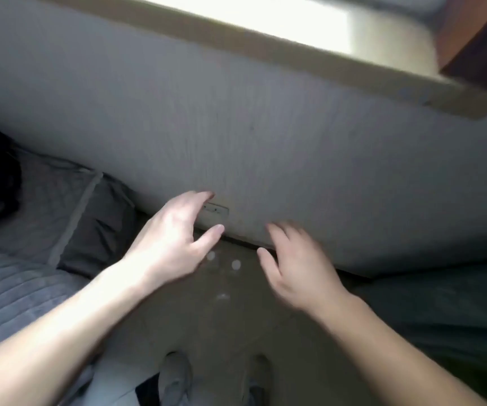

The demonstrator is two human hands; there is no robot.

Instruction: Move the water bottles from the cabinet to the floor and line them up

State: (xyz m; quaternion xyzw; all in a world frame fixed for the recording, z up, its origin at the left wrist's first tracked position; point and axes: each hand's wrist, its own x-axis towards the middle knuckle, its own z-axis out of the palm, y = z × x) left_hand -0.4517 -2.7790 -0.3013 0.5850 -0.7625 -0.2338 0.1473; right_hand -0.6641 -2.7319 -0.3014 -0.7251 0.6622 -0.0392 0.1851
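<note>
The picture is blurred by motion. My left hand (175, 241) and my right hand (292, 268) reach forward side by side over the brown floor (207, 326), fingers spread and relaxed, holding nothing. Between and just below them three small pale round spots (235, 264) show above the floor near the wall's foot. They look like bottle caps seen from above, but the blur hides any bottle bodies. No cabinet interior is in view.
A grey wall (236, 127) with a socket plate (217, 210) faces me under a bright window sill (265, 45). A grey bed with a pillow (60, 206) lies at left, green bedding (441, 312) at right. A reddish wooden corner (476, 39) is at top right. My feet (175, 376) stand below.
</note>
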